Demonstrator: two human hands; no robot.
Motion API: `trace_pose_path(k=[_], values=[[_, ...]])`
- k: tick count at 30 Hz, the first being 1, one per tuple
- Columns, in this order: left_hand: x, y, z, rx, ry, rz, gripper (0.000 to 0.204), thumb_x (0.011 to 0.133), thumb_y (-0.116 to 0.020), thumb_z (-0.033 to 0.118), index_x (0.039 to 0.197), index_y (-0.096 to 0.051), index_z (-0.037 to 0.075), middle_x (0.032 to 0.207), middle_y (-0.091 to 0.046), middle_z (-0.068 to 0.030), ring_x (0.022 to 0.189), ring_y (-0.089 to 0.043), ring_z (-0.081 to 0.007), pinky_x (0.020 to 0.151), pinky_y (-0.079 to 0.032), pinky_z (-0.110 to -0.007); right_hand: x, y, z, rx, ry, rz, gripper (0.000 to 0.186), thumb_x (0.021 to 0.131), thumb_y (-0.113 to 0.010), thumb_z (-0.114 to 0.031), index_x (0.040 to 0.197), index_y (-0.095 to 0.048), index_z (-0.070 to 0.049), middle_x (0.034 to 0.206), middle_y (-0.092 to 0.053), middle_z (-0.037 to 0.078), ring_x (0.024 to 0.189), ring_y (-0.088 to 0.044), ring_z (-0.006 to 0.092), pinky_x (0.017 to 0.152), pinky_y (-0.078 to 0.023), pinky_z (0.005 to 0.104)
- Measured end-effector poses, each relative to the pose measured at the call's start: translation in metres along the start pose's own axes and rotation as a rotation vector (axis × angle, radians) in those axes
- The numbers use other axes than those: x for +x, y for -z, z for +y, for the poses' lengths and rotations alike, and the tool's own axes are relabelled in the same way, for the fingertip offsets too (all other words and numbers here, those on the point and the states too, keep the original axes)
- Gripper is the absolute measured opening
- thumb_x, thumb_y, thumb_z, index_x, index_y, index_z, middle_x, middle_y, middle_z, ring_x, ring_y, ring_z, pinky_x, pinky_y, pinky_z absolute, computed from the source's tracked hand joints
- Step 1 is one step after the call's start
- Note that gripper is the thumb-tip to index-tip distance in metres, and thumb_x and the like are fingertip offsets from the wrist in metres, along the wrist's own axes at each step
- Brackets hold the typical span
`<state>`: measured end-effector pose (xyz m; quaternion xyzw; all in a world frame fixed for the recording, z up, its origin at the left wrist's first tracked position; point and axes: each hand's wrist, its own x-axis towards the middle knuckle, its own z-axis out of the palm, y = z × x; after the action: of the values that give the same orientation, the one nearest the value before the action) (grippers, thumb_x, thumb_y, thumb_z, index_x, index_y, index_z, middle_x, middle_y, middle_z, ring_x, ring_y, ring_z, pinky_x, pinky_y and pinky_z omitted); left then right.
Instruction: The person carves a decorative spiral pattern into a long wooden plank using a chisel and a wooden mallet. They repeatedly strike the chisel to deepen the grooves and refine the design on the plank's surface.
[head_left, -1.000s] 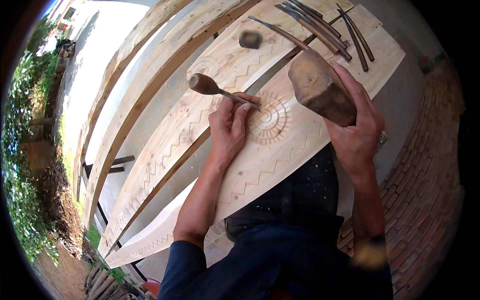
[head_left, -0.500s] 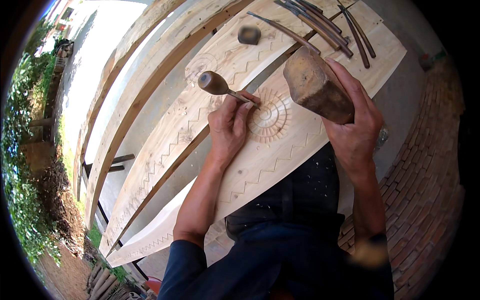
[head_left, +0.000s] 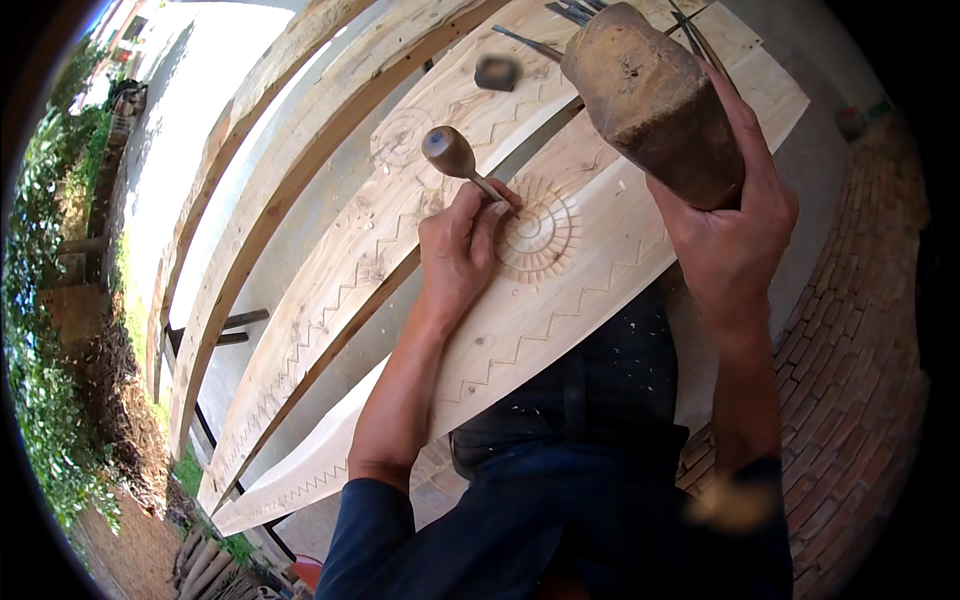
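Observation:
My left hand grips a carving chisel low on its shaft, its rounded wooden handle leaning up and to the left. The cutting tip is hidden by my fingers, at the upper left rim of a carved round rosette. That rosette lies on the nearer pale wooden plank, which also bears a zigzag line. Raised above the plank on the right, my right hand is closed round a worn wooden mallet. The mallet is apart from the chisel and covers part of the tools behind it.
Several carving tools lie at the far end, beyond the mallet. A small dark block sits on the second carved plank. Curved beams stretch along the left. Brick paving lies to the right.
My right hand has lifted the mallet up and to the right, away from the plank. The chisel's handle has tipped to the right and swung more upright, while my left hand stays by the rosette.

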<state>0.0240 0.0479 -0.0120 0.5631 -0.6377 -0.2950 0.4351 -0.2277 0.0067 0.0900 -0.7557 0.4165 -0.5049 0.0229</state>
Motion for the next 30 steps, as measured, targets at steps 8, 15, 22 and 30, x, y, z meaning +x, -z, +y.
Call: trace_pose_path(k=[8, 15, 22, 30], values=[[-0.001, -0.007, -0.012, -0.012, -0.104, 0.017, 0.016, 0.107, -0.060, -0.008, 0.115, -0.073, -0.004, 0.104, -0.082, -0.0133, 0.091, -0.080, -0.0188, 0.084, -0.062, -0.029, 0.013, 0.004, -0.007, 0.013, 0.034, -0.031, 0.084, 0.077, -0.097, 0.005, 0.153, -0.064, -0.003, 0.142, -0.077, 0.014, 0.127, -0.076, 0.0275, 0.107, -0.062, 0.0408], [-0.002, -0.003, -0.009, 0.061, -0.092, 0.016, 0.015, 0.107, -0.059, -0.010, 0.112, -0.072, -0.004, 0.104, -0.082, -0.0135, 0.093, -0.081, -0.0192, 0.085, -0.064, -0.031, 0.016, -0.003, -0.015, 0.088, 0.073, -0.028, 0.085, 0.077, -0.095, 0.010, 0.155, -0.064, -0.004, 0.151, -0.072, 0.015, 0.133, -0.073, 0.0286, 0.110, -0.061, 0.0409], [-0.003, -0.007, -0.024, -0.327, 0.001, 0.101, 0.015, 0.112, -0.057, -0.005, 0.122, -0.067, -0.005, 0.111, -0.081, -0.0139, 0.103, -0.078, -0.0192, 0.096, -0.062, -0.033, 0.010, -0.001, -0.013, 0.069, 0.072, -0.007, 0.083, 0.078, -0.095, 0.009, 0.155, -0.063, -0.001, 0.143, -0.075, 0.017, 0.128, -0.075, 0.0284, 0.107, -0.062, 0.0400], [-0.008, -0.006, -0.023, -0.455, 0.088, 0.070, 0.018, 0.116, -0.053, -0.002, 0.132, -0.061, -0.005, 0.127, -0.078, -0.0168, 0.117, -0.075, -0.0205, 0.109, -0.058, -0.036, -0.031, 0.007, 0.017, -0.086, -0.350, -0.172, 0.067, 0.086, -0.092, -0.006, 0.148, -0.068, -0.003, 0.123, -0.082, 0.017, 0.114, -0.080, 0.0287, 0.098, -0.062, 0.0407]])
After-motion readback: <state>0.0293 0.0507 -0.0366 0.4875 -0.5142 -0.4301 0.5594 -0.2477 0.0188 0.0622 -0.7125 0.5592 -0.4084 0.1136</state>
